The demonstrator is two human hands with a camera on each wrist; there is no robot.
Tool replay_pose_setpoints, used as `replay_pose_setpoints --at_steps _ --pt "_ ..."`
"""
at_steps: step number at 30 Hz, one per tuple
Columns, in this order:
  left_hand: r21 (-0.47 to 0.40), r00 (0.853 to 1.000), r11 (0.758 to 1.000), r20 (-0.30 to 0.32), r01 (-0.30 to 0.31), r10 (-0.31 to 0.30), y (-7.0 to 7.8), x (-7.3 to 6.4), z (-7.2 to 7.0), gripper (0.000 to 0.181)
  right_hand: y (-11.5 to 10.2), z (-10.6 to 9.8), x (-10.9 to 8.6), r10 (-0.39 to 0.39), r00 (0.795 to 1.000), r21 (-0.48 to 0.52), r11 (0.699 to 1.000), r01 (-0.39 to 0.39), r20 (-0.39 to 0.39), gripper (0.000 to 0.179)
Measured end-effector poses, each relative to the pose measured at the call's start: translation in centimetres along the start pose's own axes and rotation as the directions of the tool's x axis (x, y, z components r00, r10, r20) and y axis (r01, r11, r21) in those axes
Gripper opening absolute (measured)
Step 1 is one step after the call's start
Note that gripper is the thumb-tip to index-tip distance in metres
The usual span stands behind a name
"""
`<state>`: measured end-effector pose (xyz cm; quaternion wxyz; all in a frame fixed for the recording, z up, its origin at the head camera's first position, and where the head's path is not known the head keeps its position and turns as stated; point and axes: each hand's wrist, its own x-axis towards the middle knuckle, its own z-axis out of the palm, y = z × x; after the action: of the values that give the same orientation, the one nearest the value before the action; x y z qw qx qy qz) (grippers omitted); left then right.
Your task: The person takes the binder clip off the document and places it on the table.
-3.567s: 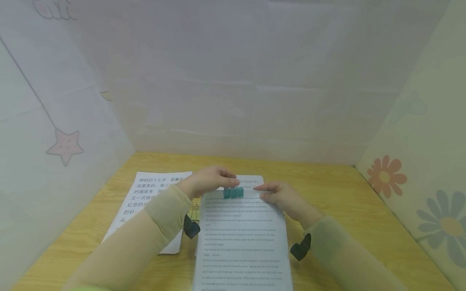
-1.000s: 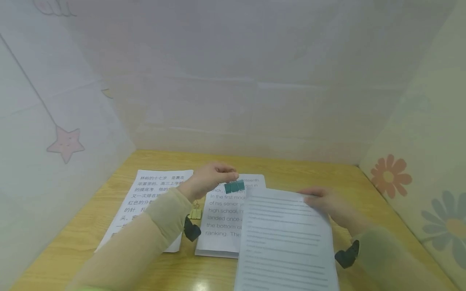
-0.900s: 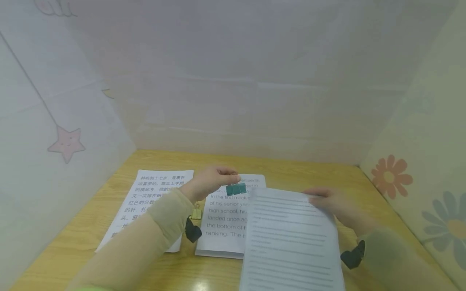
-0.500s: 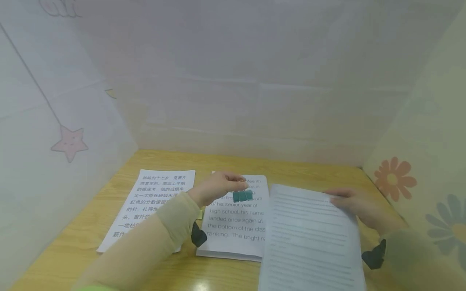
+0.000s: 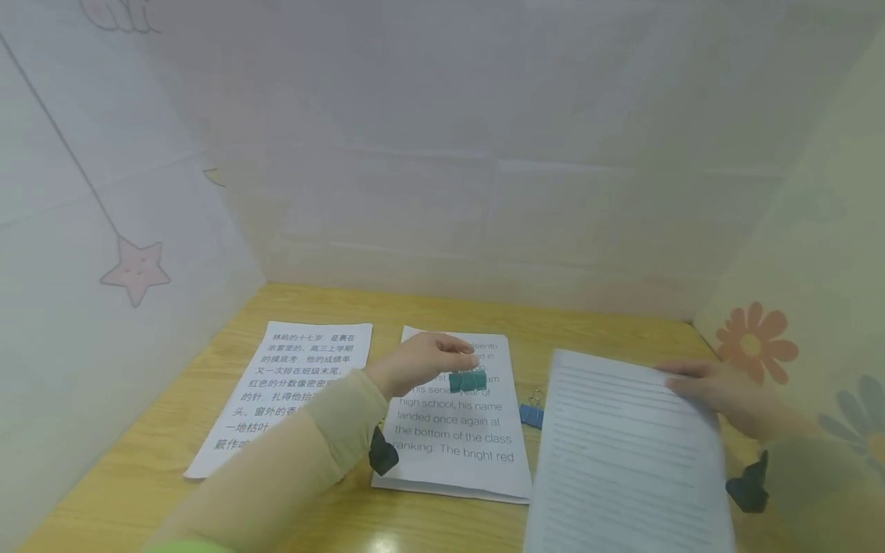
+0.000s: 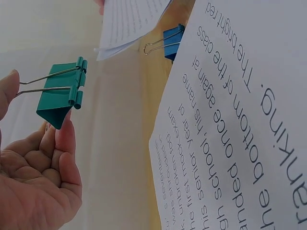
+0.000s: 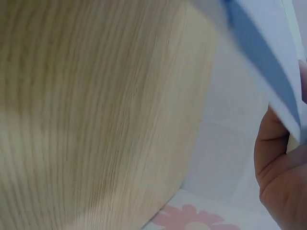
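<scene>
A teal binder clip (image 5: 468, 381) hangs from my left hand (image 5: 422, 361), pinched by its wire handles above the middle stack of large-print English pages (image 5: 452, 434). The left wrist view shows the binder clip (image 6: 60, 91) between thumb and fingers, with no paper in its mouth. My right hand (image 5: 715, 392) grips a sheaf of small-print pages (image 5: 629, 453) by its upper right corner, toward the right of the table. In the right wrist view, thumb and fingers of the right hand (image 7: 283, 163) close on the edge of the sheaf (image 7: 268, 62).
A blue binder clip (image 5: 531, 415) lies between the middle stack and the lifted sheaf. At the left lies a stack of Chinese-text pages (image 5: 290, 384), partly covered by the left forearm. Paper-covered walls (image 5: 484, 207) enclose the wooden table (image 5: 608, 322) at back and sides.
The teal binder clip came off the small-print sheaf. My right hand carried the sheaf rightward, uncovering the middle stack and the blue clip. My left hand shifted slightly right and down with the teal clip.
</scene>
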<state>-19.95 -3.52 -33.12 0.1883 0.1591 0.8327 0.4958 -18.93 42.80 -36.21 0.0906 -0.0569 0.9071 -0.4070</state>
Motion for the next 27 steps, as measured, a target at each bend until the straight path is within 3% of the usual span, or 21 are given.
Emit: replay_pose_setpoints --at_steps 8,15,27 --pt "0.0 1.0 1.0 0.007 0.003 -0.003 -0.2 0.4 0.6 0.048 1.2 -2.0 0.6 0.026 1.0 -0.096 0.995 -0.027 -0.007 0.055" --pt "0.005 1.0 1.0 0.004 0.03 -0.03 -0.3 0.7 1.0 0.044 2.0 -3.4 1.3 0.019 1.0 -0.035 0.999 -0.019 0.009 0.053" --pt "0.037 0.999 0.999 0.013 0.033 -0.033 -0.1 1.1 2.0 0.045 2.9 -4.7 2.7 0.041 0.999 -0.06 0.997 -0.043 -0.026 0.052"
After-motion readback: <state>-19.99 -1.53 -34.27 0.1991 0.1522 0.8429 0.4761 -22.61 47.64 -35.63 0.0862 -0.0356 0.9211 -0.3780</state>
